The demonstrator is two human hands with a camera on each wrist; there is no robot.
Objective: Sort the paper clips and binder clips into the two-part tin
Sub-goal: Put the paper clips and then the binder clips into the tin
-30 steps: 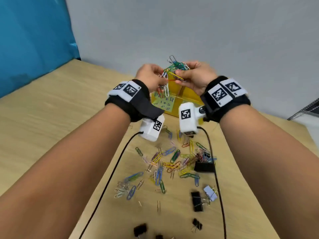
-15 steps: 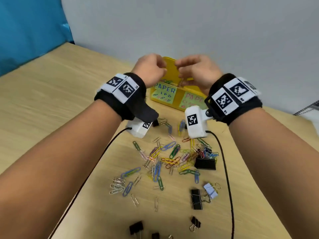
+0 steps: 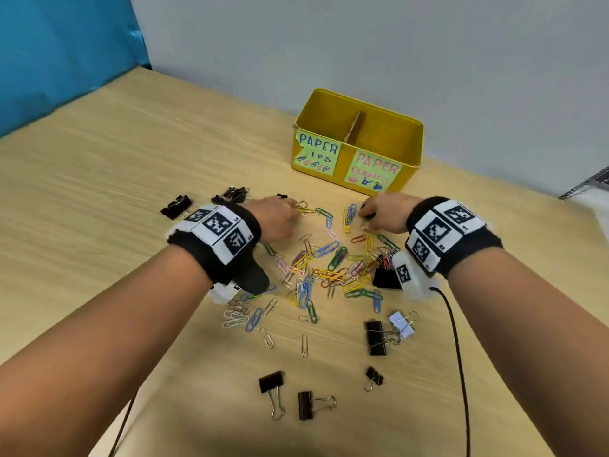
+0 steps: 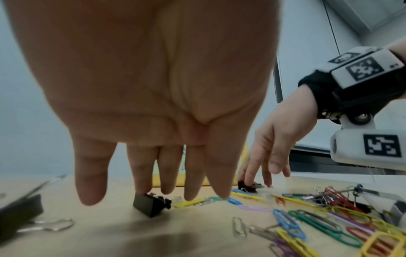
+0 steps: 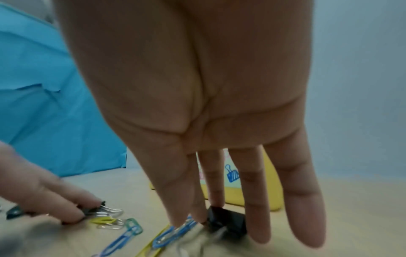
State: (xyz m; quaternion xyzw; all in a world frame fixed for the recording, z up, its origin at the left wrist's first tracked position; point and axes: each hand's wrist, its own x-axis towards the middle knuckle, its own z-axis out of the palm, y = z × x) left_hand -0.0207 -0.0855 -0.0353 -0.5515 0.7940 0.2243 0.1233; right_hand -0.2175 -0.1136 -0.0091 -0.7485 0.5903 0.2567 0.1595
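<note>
The pale wooden table (image 3: pixel 99 199) spreads under my forearms. At its far side stands the yellow two-part tin (image 3: pixel 408 150), a cardboard divider (image 3: pixel 354 127) splitting it, with green paper labels on its near wall. A scatter of coloured wire paper clips (image 3: pixel 326 268) lies between my wrists, and black binder clips (image 3: pixel 375 338) sit around it, several nearer to me. My left hand (image 3: pixel 275 222) reaches down with straight fingers (image 4: pixel 140 173), one tip touching a small black binder clip (image 4: pixel 151 205). My right hand (image 3: pixel 385 216) also points its straight fingers (image 5: pixel 257 208) down, touching another small black binder clip (image 5: pixel 226 220) near the tin.
</note>
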